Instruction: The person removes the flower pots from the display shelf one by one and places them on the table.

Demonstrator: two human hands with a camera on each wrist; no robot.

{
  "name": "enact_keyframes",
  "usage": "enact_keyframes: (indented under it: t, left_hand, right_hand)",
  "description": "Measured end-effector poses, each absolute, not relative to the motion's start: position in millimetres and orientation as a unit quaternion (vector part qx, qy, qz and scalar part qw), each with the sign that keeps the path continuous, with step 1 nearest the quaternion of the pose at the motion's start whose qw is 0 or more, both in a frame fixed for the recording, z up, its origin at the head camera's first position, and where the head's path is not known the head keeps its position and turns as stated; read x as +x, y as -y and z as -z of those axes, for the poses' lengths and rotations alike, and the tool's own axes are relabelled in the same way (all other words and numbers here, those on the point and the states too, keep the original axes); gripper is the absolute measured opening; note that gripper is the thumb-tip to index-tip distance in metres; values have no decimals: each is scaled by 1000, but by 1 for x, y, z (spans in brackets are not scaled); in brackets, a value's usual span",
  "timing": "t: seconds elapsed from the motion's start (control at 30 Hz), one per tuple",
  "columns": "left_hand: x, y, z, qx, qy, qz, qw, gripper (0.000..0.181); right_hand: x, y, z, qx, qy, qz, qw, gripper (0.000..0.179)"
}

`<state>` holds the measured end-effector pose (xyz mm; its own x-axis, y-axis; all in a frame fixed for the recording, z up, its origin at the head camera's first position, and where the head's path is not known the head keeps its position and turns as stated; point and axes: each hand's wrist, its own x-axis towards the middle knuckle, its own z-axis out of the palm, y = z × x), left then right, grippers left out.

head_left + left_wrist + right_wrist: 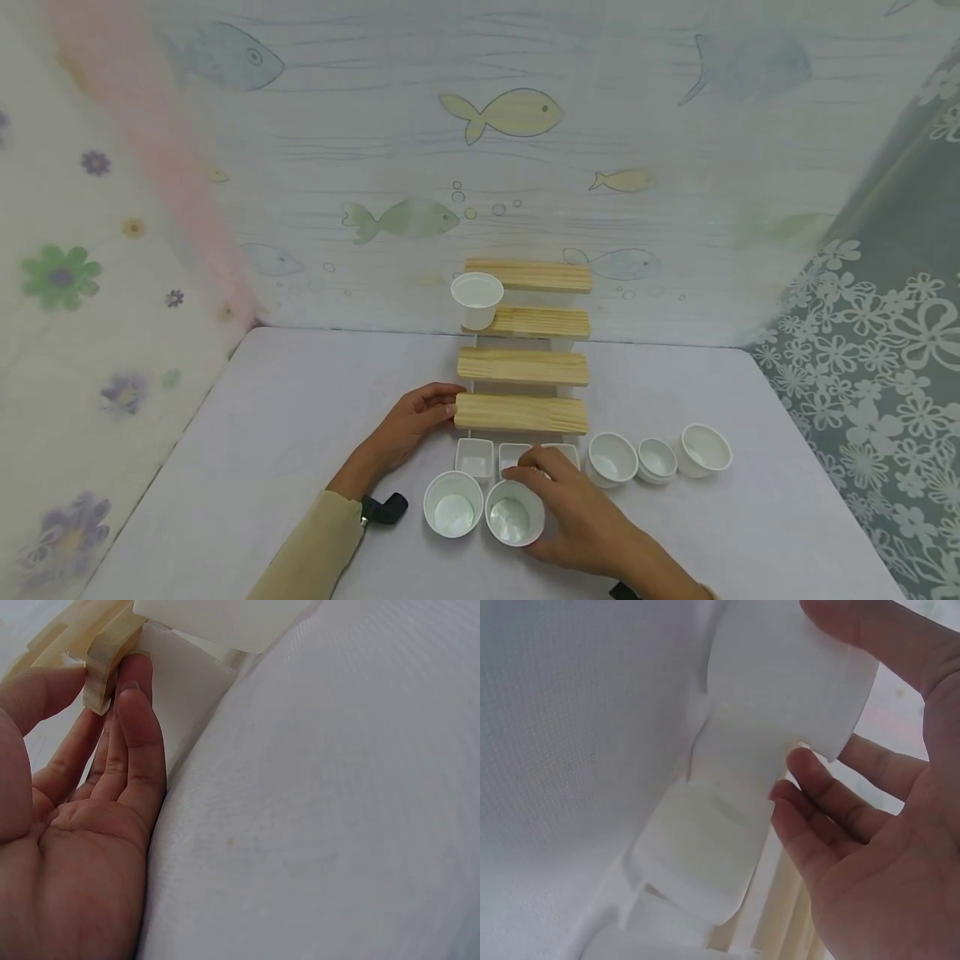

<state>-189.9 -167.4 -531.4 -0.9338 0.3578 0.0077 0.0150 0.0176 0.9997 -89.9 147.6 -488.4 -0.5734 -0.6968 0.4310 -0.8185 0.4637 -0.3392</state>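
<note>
A stepped wooden rack stands at the back middle, its lowest slat (521, 414) pinched at the left end by my left hand (405, 427). In the left wrist view, the thumb lies on one side of the slat end (109, 664) and the fingers on the other. My right hand (577, 515) grips a round white cup (514, 513) at the front, thumb on the near side and fingers at the far rim. The right wrist view shows this cup (780, 667) upside down near the white cloth. Another round white cup (453, 504) stands just left of it.
One tall white cup (477, 300) sits on the rack's upper left. Square white dishes (475, 459) line the rack's foot, partly behind my right hand. To the right stand round white cups (612, 460), a smaller stacked pair (657, 460) and another cup (704, 451).
</note>
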Motion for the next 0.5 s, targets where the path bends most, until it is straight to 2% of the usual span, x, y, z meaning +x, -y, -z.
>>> enact_keyframes:
  t: [0.27, 0.5]
  left_hand:
    - [-190, 168, 532, 134, -701, -690, 124, 42]
    - [-189, 167, 531, 136, -699, -691, 122, 42]
  right_hand:
    - [-89, -150, 484, 445, 854, -254, 92, 95]
    - [-91, -152, 481, 449, 849, -263, 92, 91]
